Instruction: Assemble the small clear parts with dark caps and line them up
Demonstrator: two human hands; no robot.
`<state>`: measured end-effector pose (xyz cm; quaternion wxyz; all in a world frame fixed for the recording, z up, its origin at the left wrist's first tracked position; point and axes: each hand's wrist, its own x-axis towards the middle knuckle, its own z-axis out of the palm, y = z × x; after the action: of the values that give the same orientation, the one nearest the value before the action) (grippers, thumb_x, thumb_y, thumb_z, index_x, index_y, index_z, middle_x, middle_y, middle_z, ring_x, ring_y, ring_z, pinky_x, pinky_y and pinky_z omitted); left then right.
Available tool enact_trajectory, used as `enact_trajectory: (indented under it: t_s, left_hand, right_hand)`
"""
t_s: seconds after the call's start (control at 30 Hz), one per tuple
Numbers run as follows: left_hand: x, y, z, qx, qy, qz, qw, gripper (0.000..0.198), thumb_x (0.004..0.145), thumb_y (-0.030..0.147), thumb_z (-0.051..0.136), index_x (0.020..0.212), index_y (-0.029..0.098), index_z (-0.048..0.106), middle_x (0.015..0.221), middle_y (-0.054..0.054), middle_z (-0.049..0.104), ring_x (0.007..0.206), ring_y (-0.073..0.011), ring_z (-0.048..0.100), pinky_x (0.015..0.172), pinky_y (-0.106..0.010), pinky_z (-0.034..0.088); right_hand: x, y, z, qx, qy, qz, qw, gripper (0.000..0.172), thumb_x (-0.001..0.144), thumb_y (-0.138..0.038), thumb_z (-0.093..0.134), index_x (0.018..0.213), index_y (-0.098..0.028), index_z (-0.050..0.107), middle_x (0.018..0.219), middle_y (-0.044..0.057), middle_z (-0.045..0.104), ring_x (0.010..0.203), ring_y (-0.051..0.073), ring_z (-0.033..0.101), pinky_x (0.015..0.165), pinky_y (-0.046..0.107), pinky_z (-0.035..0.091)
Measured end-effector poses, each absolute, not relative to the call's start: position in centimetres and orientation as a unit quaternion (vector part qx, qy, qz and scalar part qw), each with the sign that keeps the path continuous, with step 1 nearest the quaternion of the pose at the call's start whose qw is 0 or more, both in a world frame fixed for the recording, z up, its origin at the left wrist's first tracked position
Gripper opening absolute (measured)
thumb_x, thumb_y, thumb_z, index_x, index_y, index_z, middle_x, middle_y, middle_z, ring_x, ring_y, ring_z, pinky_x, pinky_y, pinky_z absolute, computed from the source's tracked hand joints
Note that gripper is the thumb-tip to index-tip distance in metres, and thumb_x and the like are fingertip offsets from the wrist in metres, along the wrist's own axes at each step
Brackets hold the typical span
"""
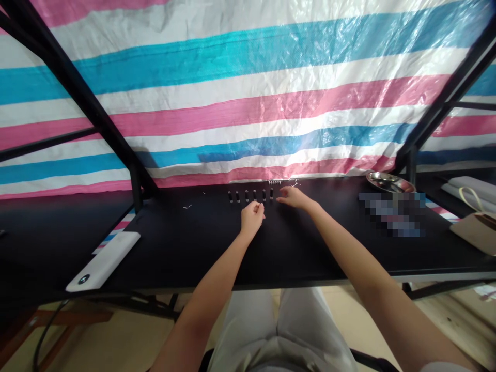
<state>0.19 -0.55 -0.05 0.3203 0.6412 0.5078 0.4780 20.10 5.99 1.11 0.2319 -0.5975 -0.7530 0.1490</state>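
Roughly at the centre of the frame, six small black cylinders (247,196) form a row across the dark table (186,248). Just below this row is the left hand (251,219), its grip drawn in with thumb and fingertips close together; I cannot tell whether anything is pinched there. To the right of the row, the right hand (295,197) reaches in with its grip spread, thumb and forefinger apart, nearest to the rightmost cylinder. Above the row's right end sits a line of tiny white pieces (275,182), with loose white strands (295,183) just beside it, to the right. Another white strand (187,206) lies left of centre. A shiny metal dish (374,178) is at the table's far edge, right of centre, and a white case (106,258) lies at lower left. Behind everything, a striped sheet (248,98) fills the upper frame.
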Motion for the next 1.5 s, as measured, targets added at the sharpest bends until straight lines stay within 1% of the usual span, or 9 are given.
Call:
enact_trajectory:
  t_s: [0.07,0.13,0.33,0.47,0.63,0.97,1.13,1.3,1.5]
  left_hand:
    - [0.2,-0.5,-0.2,0.652,0.509,0.471,0.307,0.023,0.079,0.034,0.047,0.065,0.017,0.053,0.052,0.002,0.057,0.038,-0.0071,0.047,0.042,-0.017,0.037]
    - [0.2,-0.5,-0.4,0.661,0.509,0.465,0.297,0.023,0.080,0.034,0.046,0.065,0.018,0.053,0.052,0.002,0.057,0.040,-0.0075,0.048,0.044,-0.018,0.037]
    - [0.3,-0.7,-0.4,0.687,0.496,0.454,0.276,0.023,0.081,0.035,0.045,0.066,0.019,0.054,0.050,0.003,0.056,0.043,-0.0089,0.050,0.048,-0.019,0.038]
    - [0.4,-0.9,-0.1,0.707,0.492,0.445,0.246,0.022,0.081,0.032,0.046,0.065,0.019,0.053,0.049,0.003,0.056,0.044,-0.0094,0.051,0.053,-0.021,0.039]
    - [0.4,-1.2,0.1,0.726,0.474,0.444,0.227,0.023,0.082,0.033,0.045,0.065,0.019,0.052,0.050,0.003,0.056,0.045,-0.0090,0.050,0.056,-0.021,0.038]
    - [0.6,-1.1,0.0,0.730,0.479,0.438,0.212,0.024,0.081,0.033,0.045,0.065,0.019,0.053,0.049,0.003,0.053,0.044,-0.0087,0.048,0.054,-0.020,0.036]
    - [0.4,-0.9,-0.1,0.722,0.491,0.443,0.205,0.023,0.081,0.033,0.046,0.065,0.018,0.053,0.049,0.003,0.053,0.045,-0.0089,0.048,0.054,-0.020,0.037]
    - [0.3,-0.8,-0.3,0.720,0.497,0.440,0.202,0.024,0.081,0.033,0.045,0.065,0.018,0.053,0.048,0.003,0.053,0.044,-0.0086,0.048,0.054,-0.020,0.037]
    - [0.3,-0.2,-1.4,0.727,0.495,0.419,0.226,0.029,0.082,0.038,0.045,0.062,0.018,0.053,0.046,0.003,0.053,0.045,-0.0087,0.050,0.054,-0.020,0.038]
  right_hand:
    - [22.2,4.9,1.7,-0.638,-0.715,0.107,0.266,0.033,0.075,-0.035,0.059,0.100,-0.014,0.062,0.095,0.011,0.063,0.087,0.021,0.059,0.081,0.032,0.044]
    - [24.6,3.6,2.2,-0.700,-0.650,0.056,0.290,0.035,0.078,-0.039,0.054,0.104,-0.017,0.059,0.111,0.012,0.057,0.094,0.024,0.056,0.083,0.039,0.043]
    - [31.5,1.0,1.2,-0.821,-0.497,-0.040,0.277,0.054,0.075,-0.040,0.051,0.123,-0.016,0.043,0.134,0.018,0.035,0.116,0.036,0.038,0.088,0.056,0.035]
    - [34.3,0.2,-0.6,-0.853,-0.447,-0.039,0.265,0.059,0.072,-0.034,0.050,0.126,-0.015,0.038,0.139,0.019,0.024,0.120,0.038,0.031,0.089,0.059,0.031]
    - [35.5,-0.7,-2.0,-0.852,-0.424,-0.040,0.304,0.064,0.068,-0.023,0.047,0.130,-0.015,0.033,0.142,0.018,0.018,0.122,0.039,0.027,0.086,0.058,0.036]
    - [35.6,0.1,-3.7,-0.772,-0.494,-0.088,0.389,0.049,0.068,-0.019,0.046,0.115,-0.006,0.050,0.129,0.021,0.040,0.119,0.031,0.037,0.096,0.046,0.034]
    - [34.2,1.1,-4.5,-0.702,-0.563,-0.006,0.437,0.040,0.068,-0.020,0.044,0.104,-0.010,0.059,0.104,0.014,0.059,0.096,0.022,0.055,0.089,0.037,0.042]
    - [34.2,1.5,-5.4,-0.697,-0.577,0.064,0.421,0.028,0.066,-0.021,0.048,0.087,-0.016,0.066,0.098,0.009,0.064,0.092,0.021,0.058,0.088,0.037,0.043]
    - [34.4,1.4,-5.6,-0.698,-0.579,0.073,0.415,0.024,0.066,-0.021,0.050,0.083,-0.018,0.067,0.096,0.006,0.066,0.092,0.021,0.059,0.089,0.035,0.043]
